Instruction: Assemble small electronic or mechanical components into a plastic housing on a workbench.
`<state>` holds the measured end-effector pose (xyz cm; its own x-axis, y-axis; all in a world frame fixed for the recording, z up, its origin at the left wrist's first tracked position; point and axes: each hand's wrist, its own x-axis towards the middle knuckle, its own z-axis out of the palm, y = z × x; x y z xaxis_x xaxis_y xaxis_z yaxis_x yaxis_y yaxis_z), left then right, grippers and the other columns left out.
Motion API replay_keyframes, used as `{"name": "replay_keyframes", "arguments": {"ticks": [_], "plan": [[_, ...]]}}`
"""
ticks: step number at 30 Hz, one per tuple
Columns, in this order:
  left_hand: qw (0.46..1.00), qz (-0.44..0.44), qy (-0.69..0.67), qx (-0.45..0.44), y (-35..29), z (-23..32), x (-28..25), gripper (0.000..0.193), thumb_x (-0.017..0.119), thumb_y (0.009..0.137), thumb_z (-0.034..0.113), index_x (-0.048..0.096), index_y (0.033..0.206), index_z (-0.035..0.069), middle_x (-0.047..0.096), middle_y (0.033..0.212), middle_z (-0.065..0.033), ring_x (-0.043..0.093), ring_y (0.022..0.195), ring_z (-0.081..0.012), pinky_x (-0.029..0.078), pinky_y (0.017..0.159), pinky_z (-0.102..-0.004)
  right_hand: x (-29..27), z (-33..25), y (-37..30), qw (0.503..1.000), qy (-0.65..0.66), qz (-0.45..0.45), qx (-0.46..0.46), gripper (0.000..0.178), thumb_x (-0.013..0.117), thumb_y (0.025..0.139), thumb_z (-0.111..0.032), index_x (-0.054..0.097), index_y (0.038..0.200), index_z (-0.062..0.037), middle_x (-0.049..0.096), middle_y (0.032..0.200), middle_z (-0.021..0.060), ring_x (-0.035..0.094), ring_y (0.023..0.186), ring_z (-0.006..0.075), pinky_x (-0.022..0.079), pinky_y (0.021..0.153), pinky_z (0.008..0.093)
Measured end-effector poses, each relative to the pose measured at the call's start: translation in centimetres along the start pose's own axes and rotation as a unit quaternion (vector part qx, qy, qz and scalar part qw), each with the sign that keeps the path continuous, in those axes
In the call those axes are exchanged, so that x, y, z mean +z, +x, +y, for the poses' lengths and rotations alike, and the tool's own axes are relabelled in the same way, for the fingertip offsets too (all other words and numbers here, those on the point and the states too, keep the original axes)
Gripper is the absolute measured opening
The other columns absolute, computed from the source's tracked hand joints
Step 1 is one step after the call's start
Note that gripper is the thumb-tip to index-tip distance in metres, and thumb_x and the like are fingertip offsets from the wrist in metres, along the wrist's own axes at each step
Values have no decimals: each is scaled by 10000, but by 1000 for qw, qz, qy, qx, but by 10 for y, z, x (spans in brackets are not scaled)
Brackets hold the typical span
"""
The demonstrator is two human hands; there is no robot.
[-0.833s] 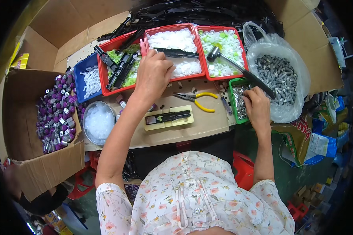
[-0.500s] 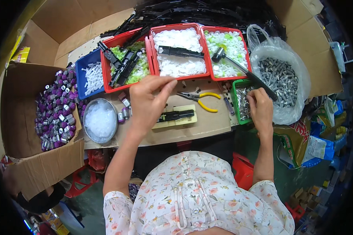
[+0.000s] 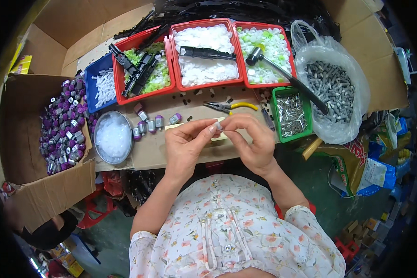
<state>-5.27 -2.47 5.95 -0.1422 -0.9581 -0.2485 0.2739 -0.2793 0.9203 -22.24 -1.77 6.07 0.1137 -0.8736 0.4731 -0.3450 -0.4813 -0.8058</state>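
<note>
My left hand (image 3: 186, 147) and my right hand (image 3: 255, 142) meet over the near part of the work surface. A small whitish piece (image 3: 218, 126) is pinched in the left fingertips. The right thumb and fingers close together right beside it; whatever they hold is too small to make out. Below the hands lies a cream block (image 3: 221, 138), mostly covered by them. Just beyond are pliers (image 3: 231, 107) with yellow handles. A green tray (image 3: 274, 111) of thin metal pins (image 3: 291, 116) stands to the right of my right hand.
Red trays (image 3: 208, 86) of white and green caps line the back, black parts lying across two. A hammer (image 3: 287, 76) rests between a tray and a bag of grey parts (image 3: 331, 90). Left are a bowl (image 3: 113, 139), blue tray (image 3: 95, 92) and carton (image 3: 55, 192) of purple-grey pieces.
My right hand has left the green tray and moved left to meet my left hand, which has come down nearer my body. Several purple-grey pieces behind the left hand now show.
</note>
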Motion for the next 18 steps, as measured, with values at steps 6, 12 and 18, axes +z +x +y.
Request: {"name": "replay_keyframes", "arguments": {"ticks": [6, 12, 18], "plan": [[1000, 8, -10, -3, -3, -1, 1, 176, 731, 877, 57, 738, 1026, -35, 740, 926, -93, 680, 787, -110, 522, 689, -215, 6, 1, -1, 992, -99, 17, -82, 199, 726, 774, 65, 622, 928, -6, 693, 922, 134, 678, 828, 284, 536, 730, 348], [1000, 19, 7, 23, -6, -2, -2, 172, 728, 874, 35, 736, 1032, -33, 739, 932, -88, 677, 801, -96, 527, 705, -208, 10, 0, -2, 980, -152, -5, -132, 219, 735, 766, 62, 628, 945, -5, 693, 933, 134, 678, 818, 279, 533, 715, 349], [999, 17, -14, 34, -9, -4, -6, 173, 718, 876, 14, 730, 1041, -35, 738, 941, -91, 685, 822, -103, 547, 737, -216, 13, 2, -1, 969, -167, -1, -183, 230, 737, 778, 37, 624, 974, -1, 680, 943, 128, 673, 799, 261, 516, 702, 344]]}}
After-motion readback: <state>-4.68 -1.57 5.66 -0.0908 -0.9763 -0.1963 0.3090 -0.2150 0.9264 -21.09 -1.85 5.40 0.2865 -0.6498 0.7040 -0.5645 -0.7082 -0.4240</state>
